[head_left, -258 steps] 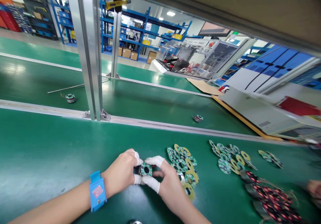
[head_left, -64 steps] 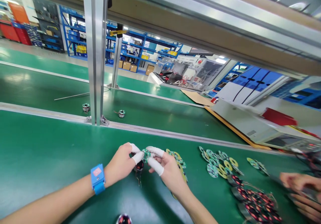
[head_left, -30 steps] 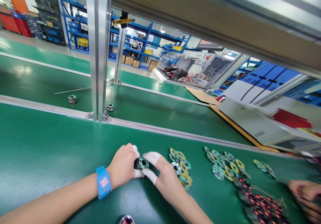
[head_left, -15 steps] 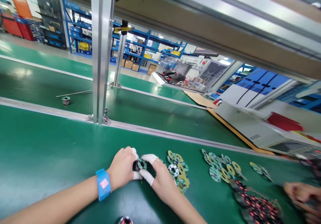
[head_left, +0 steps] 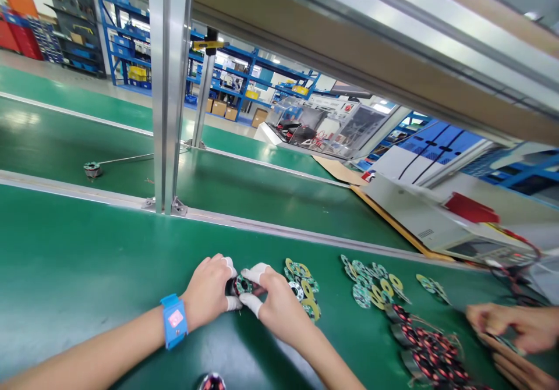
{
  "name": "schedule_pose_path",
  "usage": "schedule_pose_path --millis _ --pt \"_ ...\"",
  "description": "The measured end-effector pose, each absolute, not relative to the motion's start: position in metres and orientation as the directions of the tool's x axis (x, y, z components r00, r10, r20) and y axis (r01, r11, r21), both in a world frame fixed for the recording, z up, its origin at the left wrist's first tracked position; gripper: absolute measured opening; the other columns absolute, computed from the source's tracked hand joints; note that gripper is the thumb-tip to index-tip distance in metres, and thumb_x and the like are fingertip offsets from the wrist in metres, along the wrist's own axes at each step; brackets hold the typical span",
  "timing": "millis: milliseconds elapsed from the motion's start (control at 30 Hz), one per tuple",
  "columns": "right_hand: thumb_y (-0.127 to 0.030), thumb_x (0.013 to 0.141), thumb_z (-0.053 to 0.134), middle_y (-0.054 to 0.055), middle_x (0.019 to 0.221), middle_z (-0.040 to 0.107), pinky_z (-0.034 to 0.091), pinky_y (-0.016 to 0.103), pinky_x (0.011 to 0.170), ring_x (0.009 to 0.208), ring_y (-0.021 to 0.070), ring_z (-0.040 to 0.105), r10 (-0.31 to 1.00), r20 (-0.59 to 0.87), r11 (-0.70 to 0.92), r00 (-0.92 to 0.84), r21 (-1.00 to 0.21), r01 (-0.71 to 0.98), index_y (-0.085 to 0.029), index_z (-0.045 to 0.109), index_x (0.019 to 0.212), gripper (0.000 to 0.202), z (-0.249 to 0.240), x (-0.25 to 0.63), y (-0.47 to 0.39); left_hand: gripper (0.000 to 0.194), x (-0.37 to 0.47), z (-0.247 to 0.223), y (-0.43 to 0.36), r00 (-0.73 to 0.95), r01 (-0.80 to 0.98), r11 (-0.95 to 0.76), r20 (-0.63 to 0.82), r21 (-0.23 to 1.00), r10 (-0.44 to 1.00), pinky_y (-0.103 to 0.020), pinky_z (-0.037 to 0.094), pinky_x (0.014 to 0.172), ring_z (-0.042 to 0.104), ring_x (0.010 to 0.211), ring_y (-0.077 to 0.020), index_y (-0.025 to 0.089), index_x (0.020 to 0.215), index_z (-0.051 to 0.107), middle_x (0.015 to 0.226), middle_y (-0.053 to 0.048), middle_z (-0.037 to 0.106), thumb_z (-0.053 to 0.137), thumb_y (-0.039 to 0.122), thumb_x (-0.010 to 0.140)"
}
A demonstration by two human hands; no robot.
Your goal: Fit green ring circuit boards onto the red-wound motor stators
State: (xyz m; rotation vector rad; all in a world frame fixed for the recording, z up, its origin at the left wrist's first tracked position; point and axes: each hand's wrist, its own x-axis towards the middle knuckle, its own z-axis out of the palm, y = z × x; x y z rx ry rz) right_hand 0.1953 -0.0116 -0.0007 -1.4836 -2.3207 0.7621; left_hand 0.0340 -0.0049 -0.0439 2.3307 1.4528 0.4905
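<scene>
In the middle of the green bench, both my hands meet around a small motor stator with a green ring-shaped circuit board (head_left: 243, 285) on its face. My left hand (head_left: 209, 291), with a blue wristband, grips its left side between thumb and fingers. From the right, my right hand (head_left: 277, 305) pinches the board's edge with white-covered fingertips. Whether the board is fully seated cannot be seen. Just right of my right hand lies a pile of green and yellow ring boards (head_left: 309, 305). Another stator (head_left: 212, 382) with reddish windings stands at the bottom edge, partly cut off.
Farther right lie more ring boards (head_left: 364, 279) and a cluster of stators (head_left: 430, 343). A co-worker's hands (head_left: 515, 337) hold a small part at the right edge. A metal post (head_left: 168, 99) rises from the rail. Beyond it, a stator (head_left: 92, 169) sits on the green strip.
My hands keep hold of the stator and board, with little movement. The stator beyond the rail has shifted left relative to the post. The co-worker's hands show more fully; the whole view has shifted slightly.
</scene>
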Motion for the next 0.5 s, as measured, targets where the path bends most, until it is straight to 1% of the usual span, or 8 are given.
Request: schedule_pose_path --millis 133,367,500 --pt "-0.01 0.07 0.063 0.003 0.075 0.057 0.042 0.025 0.065 0.071 0.0157 0.052 0.903 -0.045 0.337 -0.428 -0.545 0.768 -0.017 0.065 0.075 0.009 0.0021 0.1933 -0.0099 0.027 0.0341 -0.0427 -0.0036 0.423 0.782 -0.413 0.089 0.467 0.902 -0.031 0.037 0.067 0.051 0.08 -0.021 0.018 0.074 0.061 0.082 -0.004 0.058 0.072 0.041 0.065" --pt "-0.01 0.07 0.063 0.003 0.079 0.058 0.043 0.025 0.066 0.072 0.016 0.052 0.912 -0.063 0.287 -0.406 -0.611 0.738 -0.018 0.066 0.089 0.021 0.0011 0.1948 -0.0107 0.029 0.0342 -0.0409 -0.0033 0.435 0.777 -0.407 0.058 0.481 0.899 -0.033 0.038 0.071 0.051 0.085 -0.0229 0.019 0.079 0.063 0.086 -0.004 0.06 0.072 0.043 0.066" --pt "-0.01 0.071 0.062 0.003 0.078 0.058 0.042 0.026 0.067 0.072 0.0166 0.052 0.928 -0.044 0.274 -0.371 -0.594 0.756 -0.017 0.066 0.084 0.016 -0.0008 0.1945 -0.014 0.028 0.0346 -0.0411 -0.0032 0.441 0.767 -0.403 0.045 0.499 0.896 -0.033 0.038 0.072 0.051 0.086 -0.0226 0.019 0.081 0.063 0.087 -0.004 0.06 0.071 0.042 0.067"
